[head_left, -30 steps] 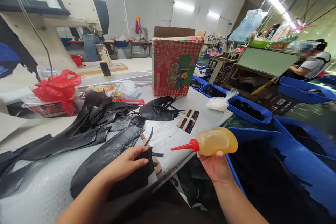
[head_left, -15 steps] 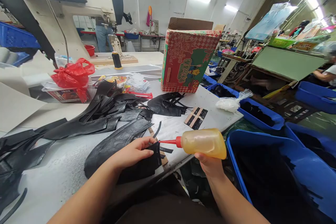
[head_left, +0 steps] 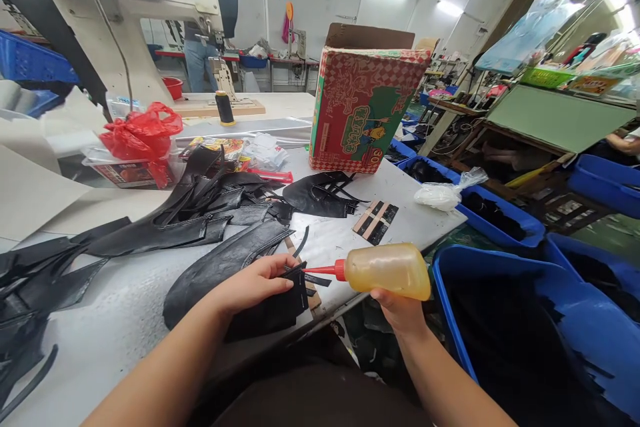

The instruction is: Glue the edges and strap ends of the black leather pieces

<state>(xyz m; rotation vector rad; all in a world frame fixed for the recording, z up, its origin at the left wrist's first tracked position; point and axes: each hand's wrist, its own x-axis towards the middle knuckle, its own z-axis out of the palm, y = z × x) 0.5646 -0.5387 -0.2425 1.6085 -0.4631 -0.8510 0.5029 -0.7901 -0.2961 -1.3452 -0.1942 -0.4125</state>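
Note:
My left hand [head_left: 263, 285] pinches the edge of a black leather piece [head_left: 273, 317] with thin straps near the table's front edge. In my right hand [head_left: 400, 312] lies a squeeze bottle [head_left: 387, 271] of yellowish liquid, tipped on its side. Its red nozzle [head_left: 323, 270] points left, and the tip meets the leather edge close to my left fingertips. Under the leather's right side, part of a tan strip [head_left: 314, 300] shows. A larger black leather piece [head_left: 210, 273] lies just behind my left hand.
More black leather pieces [head_left: 175, 230] are heaped on the left of the white table [head_left: 115, 307]. Behind them stand a sewing machine [head_left: 135, 7], a thread spool [head_left: 225, 109] and a red carton [head_left: 363, 110]. Blue bins [head_left: 450, 300] with dark material line the right side.
The bottle and both hands hold nearly the same place, with the nozzle tip still at the leather edge. The camera view has shifted slightly.

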